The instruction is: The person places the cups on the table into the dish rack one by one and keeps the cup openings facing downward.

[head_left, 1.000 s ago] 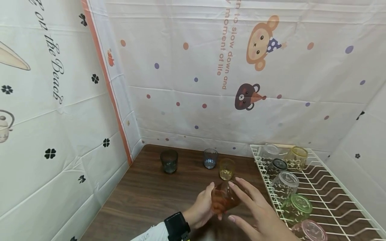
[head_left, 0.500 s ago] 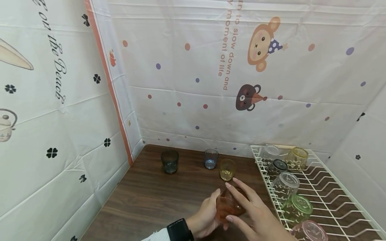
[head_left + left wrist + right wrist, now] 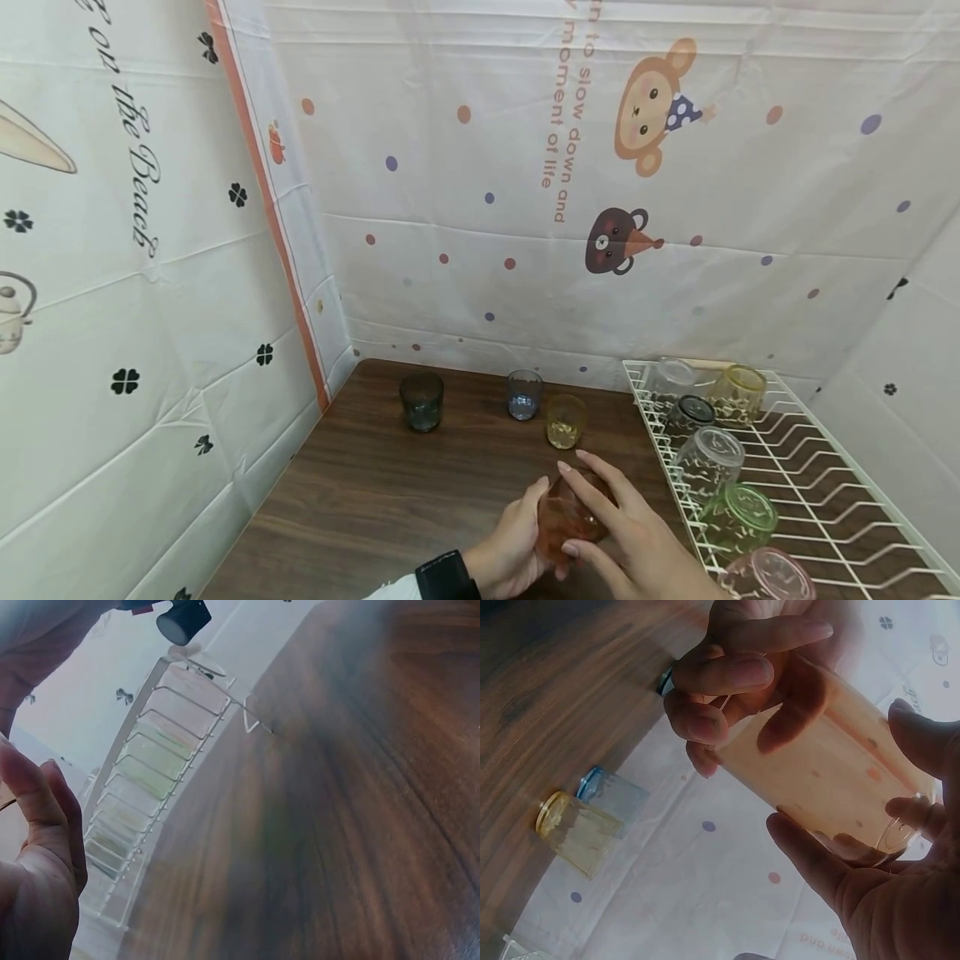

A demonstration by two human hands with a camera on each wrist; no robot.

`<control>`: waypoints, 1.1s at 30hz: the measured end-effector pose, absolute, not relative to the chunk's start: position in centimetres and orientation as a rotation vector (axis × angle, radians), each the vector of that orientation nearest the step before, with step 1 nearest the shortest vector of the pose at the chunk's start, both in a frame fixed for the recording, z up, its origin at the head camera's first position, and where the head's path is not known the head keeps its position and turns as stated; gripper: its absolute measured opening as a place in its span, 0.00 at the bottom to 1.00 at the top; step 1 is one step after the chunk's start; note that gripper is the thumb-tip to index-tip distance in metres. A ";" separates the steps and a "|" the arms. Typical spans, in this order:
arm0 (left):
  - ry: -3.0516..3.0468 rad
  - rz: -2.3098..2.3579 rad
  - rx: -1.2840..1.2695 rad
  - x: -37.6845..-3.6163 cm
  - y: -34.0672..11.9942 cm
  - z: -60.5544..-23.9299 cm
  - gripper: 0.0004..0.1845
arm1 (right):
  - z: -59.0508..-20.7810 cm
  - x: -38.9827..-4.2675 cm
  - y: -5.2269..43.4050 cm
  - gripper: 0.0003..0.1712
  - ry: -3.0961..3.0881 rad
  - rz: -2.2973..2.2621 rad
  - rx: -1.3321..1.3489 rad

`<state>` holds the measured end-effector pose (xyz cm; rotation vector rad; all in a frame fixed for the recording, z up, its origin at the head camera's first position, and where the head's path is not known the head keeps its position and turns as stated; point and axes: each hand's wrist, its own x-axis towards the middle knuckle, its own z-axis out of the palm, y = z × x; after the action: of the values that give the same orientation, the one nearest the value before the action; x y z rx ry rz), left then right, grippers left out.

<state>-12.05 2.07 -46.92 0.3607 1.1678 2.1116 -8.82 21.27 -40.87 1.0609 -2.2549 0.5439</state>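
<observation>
Both hands hold one orange glass, empty and tilted, just above the counter: left hand fingers curled round one side, right hand fingers wrapped over the other. Beyond the hands, 3 empty glasses stand upright: dark, blue, yellow. Right of the hands, the wire rack carries 6 glasses.
</observation>
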 end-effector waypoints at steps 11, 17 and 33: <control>1.152 2.093 0.337 -11.8 2.3 -47.3 0.34 | -41.0 -8.7 21.5 0.43 -2.256 0.500 1.053; 1.121 2.095 0.330 -11.8 2.5 -47.3 0.33 | -40.8 -8.4 21.5 0.43 -2.261 0.487 1.042; 1.075 2.056 0.392 -11.5 2.2 -47.0 0.36 | -40.1 -7.6 21.8 0.44 -2.258 0.523 1.045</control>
<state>-11.51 2.22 -46.96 0.3922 1.0752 2.0561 -7.56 21.80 -40.07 1.0448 -2.2584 0.5229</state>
